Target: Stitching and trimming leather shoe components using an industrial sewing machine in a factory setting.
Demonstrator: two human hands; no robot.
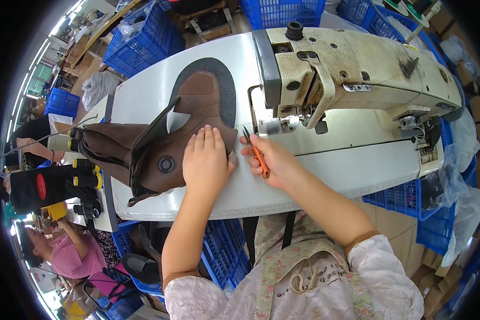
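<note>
A brown leather boot upper (160,141), with a round dark eyelet patch and a dark padded collar, lies flat on the white table (144,96) of an industrial sewing machine (357,64), its long axis running from about 8 o'clock to 2 o'clock across the work surface. The left hand (205,160) rests on it palm down, fingers stretched flat and together, pressing the lower right edge of the leather against the table. The right hand (274,160) sits just beside it at 3 o'clock, curled around a pair of orange-handled thread snips (256,152), whose dark blades point toward 11 o'clock, to the corner of the upper nearest the needle area.

So the leather lies at 9 o'clock from the snips, close to the blade tips, though contact cannot be made out; the left hand is the one already on it. The machine head stands at 1 o'clock from both hands.

At the far left, spools with yellow caps (85,181) stand by the table's end. Blue plastic crates (138,37) ring the station, and other workers sit at the left rim.
</note>
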